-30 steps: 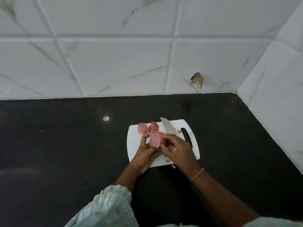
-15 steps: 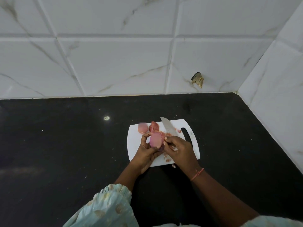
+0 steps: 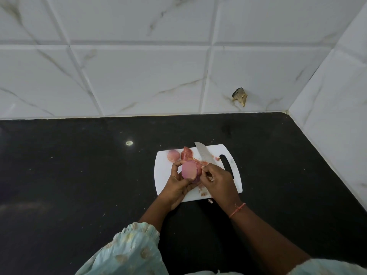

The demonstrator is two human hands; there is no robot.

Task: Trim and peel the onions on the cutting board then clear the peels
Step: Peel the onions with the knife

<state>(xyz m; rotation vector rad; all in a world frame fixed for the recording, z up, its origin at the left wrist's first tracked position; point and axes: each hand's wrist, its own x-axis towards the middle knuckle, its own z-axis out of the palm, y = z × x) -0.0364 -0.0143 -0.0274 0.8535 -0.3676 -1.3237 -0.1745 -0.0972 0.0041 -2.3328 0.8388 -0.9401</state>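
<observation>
Fingers (image 3: pixel 178 165) of left hand (image 3: pixel 179 180) curl round the onion (image 3: pixel 189 171), held above the cutting board (image 3: pixel 162 175) with its cut face toward camera; right hand (image 3: pixel 219 180) fingers pinch at the onion's 3 o'clock edge, likely a strip of skin, though the view is too small to be sure. Knife (image 3: pixel 204 154) lies flat on the board at 12 o'clock, blade tip pointing away, nobody holding it. Progress, my read: trimming on this onion done, peeling partway. Peeled onion (image 3: pixel 172 155) sits at the board's 11 o'clock corner; loose peels (image 3: pixel 187 154) beside it, more scraps (image 3: pixel 203 192) at the board's 5 o'clock edge, one bit off the board on the table (image 3: pixel 79 175). Clearing not started. Room: black table open at 9 and 3 o'clock; tiled wall at 12, side wall closing in at 2–3 o'clock.
</observation>
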